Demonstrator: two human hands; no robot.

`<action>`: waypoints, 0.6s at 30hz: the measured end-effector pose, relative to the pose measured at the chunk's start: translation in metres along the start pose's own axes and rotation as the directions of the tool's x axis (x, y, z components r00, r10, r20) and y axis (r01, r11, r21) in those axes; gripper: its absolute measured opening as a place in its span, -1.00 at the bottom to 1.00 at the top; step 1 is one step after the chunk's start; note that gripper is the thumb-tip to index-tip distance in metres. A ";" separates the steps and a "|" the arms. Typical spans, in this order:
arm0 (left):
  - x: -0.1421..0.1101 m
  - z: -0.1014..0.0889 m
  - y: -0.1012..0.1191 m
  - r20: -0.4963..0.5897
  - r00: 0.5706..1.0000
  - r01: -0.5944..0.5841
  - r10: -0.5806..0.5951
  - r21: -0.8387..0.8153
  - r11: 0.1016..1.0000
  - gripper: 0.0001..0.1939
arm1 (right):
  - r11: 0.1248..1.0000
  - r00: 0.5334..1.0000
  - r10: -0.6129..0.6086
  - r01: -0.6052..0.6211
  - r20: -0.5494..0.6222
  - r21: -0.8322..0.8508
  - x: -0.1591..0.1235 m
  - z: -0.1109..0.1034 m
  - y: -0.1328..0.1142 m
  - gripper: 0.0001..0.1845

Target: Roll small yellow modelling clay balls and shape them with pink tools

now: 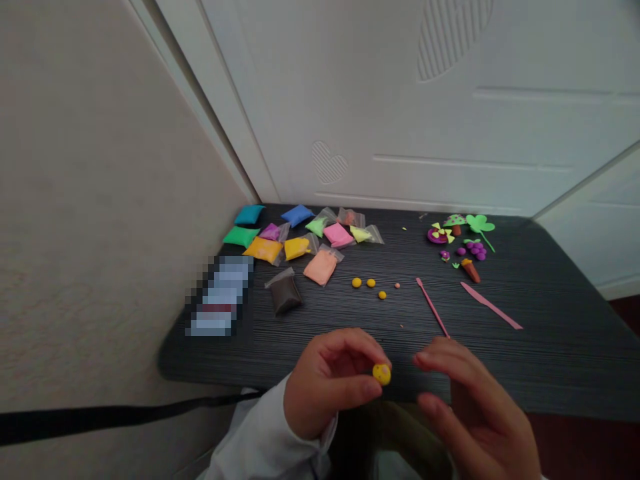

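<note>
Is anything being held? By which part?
The left hand pinches a small yellow ball by the side nearest that hand, between thumb and finger. The right hand is open, with nothing visible in it.

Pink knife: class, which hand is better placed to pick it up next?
Right hand, probably: it is nearer the knife, open and seemingly empty; the left hand pinches a yellow ball.
</note>
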State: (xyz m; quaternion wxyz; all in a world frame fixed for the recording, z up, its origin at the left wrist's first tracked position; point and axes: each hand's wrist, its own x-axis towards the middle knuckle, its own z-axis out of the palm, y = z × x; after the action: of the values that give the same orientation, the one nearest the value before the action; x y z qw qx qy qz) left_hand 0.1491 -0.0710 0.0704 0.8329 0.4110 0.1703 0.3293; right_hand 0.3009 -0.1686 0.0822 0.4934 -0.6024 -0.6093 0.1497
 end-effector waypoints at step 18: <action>-0.003 0.001 -0.009 0.150 0.981 0.143 -0.121 -0.142 0.980 -0.57 | 0.992 0.993 -0.083 0.074 0.083 0.104 0.006 0.010 -0.007 -0.74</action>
State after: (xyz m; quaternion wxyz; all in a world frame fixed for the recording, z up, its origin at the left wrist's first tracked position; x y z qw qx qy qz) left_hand 0.1513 -0.0772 0.0635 0.8916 0.3564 0.1127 0.2555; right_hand 0.2904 -0.1606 0.0860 0.5016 -0.5451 -0.6452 0.1870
